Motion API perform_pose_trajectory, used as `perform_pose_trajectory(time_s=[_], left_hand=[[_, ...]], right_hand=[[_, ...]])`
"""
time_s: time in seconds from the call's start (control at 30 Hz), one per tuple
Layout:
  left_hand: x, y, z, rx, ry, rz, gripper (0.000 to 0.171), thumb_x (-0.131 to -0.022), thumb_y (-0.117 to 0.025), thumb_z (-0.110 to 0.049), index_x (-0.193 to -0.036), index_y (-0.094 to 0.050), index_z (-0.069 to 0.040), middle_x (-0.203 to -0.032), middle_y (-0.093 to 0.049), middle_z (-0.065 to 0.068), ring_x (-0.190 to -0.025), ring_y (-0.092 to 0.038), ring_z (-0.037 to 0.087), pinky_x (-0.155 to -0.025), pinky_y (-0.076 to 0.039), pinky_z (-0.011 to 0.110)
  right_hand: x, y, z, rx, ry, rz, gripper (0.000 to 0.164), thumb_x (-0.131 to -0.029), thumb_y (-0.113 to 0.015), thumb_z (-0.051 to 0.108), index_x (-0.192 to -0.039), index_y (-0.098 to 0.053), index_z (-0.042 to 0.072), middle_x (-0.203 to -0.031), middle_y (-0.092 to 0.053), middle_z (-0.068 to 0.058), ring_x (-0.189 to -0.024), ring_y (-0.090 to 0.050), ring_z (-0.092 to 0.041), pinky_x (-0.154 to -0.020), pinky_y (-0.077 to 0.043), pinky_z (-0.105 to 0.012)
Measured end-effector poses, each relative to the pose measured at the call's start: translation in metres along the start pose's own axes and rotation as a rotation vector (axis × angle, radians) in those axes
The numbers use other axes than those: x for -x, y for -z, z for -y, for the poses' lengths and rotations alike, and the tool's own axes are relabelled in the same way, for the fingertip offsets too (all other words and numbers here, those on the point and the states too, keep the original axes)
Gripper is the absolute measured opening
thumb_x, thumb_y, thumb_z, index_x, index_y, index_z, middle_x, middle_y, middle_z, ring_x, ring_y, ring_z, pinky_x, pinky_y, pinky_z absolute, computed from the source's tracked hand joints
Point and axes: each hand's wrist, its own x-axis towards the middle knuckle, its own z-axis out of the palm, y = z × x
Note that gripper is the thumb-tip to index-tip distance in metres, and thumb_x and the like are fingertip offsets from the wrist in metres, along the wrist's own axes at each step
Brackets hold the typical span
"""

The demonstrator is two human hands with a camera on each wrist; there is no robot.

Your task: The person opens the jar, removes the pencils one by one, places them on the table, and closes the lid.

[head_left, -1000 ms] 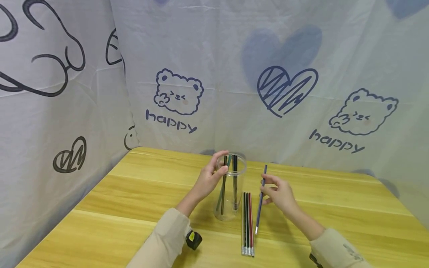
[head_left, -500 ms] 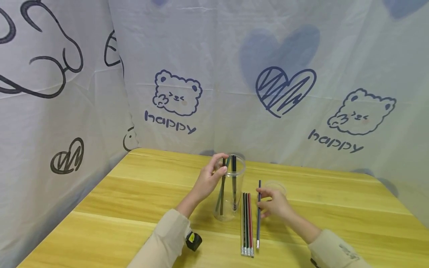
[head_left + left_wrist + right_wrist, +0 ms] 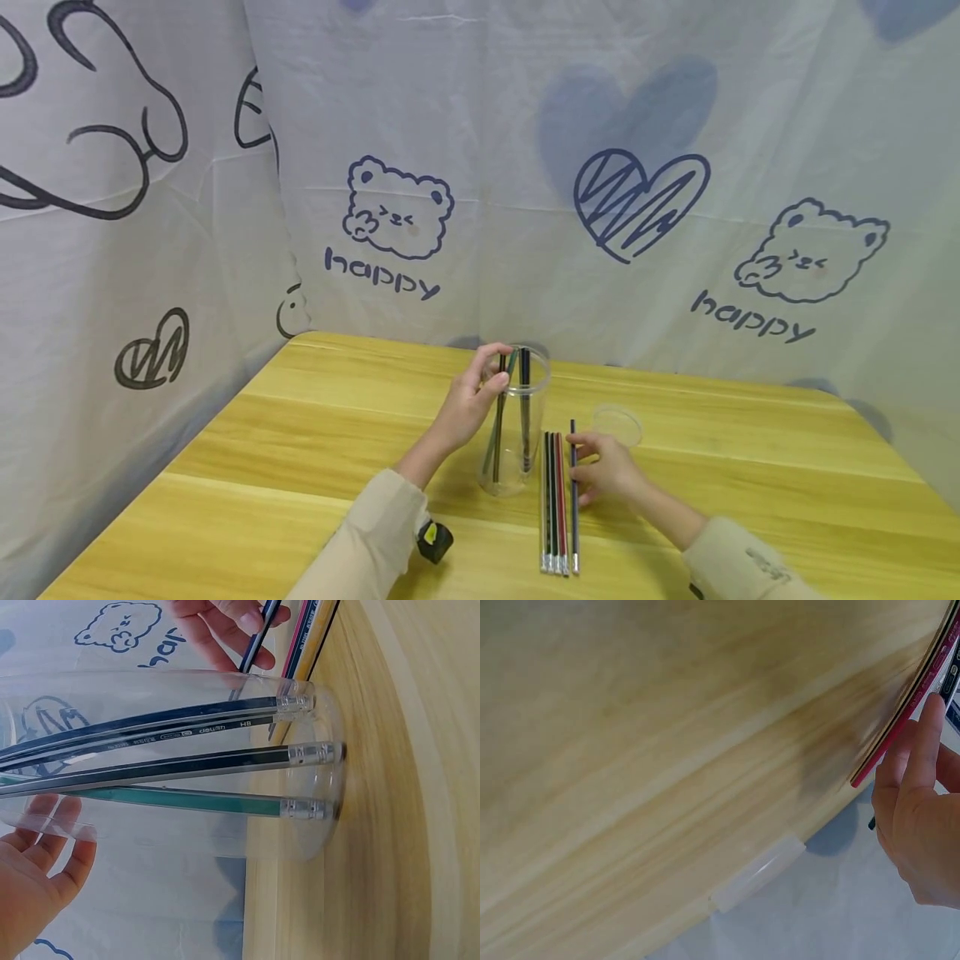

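My left hand (image 3: pixel 463 404) grips a tall clear plastic cup (image 3: pixel 517 483) near its rim, with fingers and thumb on either side. Several pencils lean inside; in the left wrist view a green pencil (image 3: pixel 225 801) and dark pencils (image 3: pixel 225 760) show their eraser ends at the cup's bottom. To the right, my right hand (image 3: pixel 609 471) pinches a blue pencil (image 3: pixel 575 533), eraser end toward me. That pencil lies almost parallel to a row of pencils (image 3: pixel 553 500), a small gap from the red pencil (image 3: pixel 561 483). The right wrist view shows the hand (image 3: pixel 919 802) only partly.
A clear round lid (image 3: pixel 639 427) lies on the wooden table (image 3: pixel 750 467) behind my right hand. A printed cloth (image 3: pixel 525 208) hangs along the back and left edges. A black wrist device (image 3: pixel 435 542) sits below my left sleeve.
My right hand has brought the blue pencil left and toward me, lining it up beside the row. The clear lid has come into view behind it. My left hand stays on the cup.
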Motion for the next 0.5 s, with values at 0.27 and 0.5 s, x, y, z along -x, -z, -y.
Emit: perform_pose_trajectory(time_s=[0.27,0.5], left_hand=[[0.0002,0.0002,-0.0009,-0.018,-0.008,-0.001,0.038,-0.086,-0.037,-0.015,-0.120,-0.040,0.004,-0.084,-0.056,0.022,-0.064,-0.039,0.013,-0.057,-0.033,0.026],[0.0006,0.0001,-0.0012,-0.030,-0.016,-0.008,0.037,-0.086,-0.036,-0.014,-0.119,-0.040,0.003,-0.079,-0.054,0.017,-0.063,-0.038,0.009,-0.058,-0.034,0.026]], right_hand=[[-0.0010,-0.0006,0.0006,-0.002,-0.006,0.014,0.055,-0.073,-0.056,-0.020,-0.125,-0.041,-0.009,-0.102,-0.048,-0.022,-0.060,-0.055,-0.024,-0.048,-0.050,-0.036],[-0.0022,-0.0045,-0.0020,-0.011,-0.008,0.023,0.056,-0.071,-0.056,-0.021,-0.124,-0.040,-0.010,-0.098,-0.048,-0.021,-0.061,-0.055,-0.024,-0.047,-0.050,-0.036]])
